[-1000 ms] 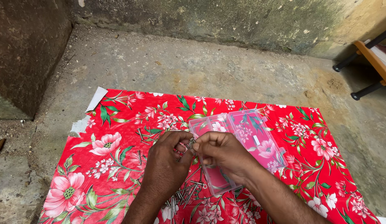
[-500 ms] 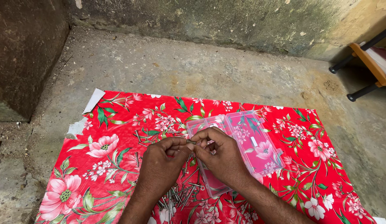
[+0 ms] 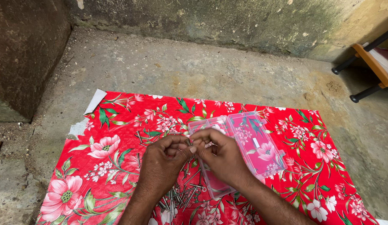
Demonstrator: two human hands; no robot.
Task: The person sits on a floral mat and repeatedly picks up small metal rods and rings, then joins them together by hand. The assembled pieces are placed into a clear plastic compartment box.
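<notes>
At frame centre, left hand [image 3: 162, 160] and right hand [image 3: 221, 156] meet — fingers of both pinching one small bolt [image 3: 188, 142] — above the clear plastic box [image 3: 252, 143].

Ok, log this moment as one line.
left hand: pinching small metal bolt | right hand: grip on same bolt | clear plastic box: open on red floral sheet | loose metal bolts: piled beneath wrists

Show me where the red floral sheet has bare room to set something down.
Free: the red floral sheet left of the left hand, and its right part beyond the clear plastic compartment box. Crowded: the pile of metal nails beneath both wrists, by the right hand.
</notes>
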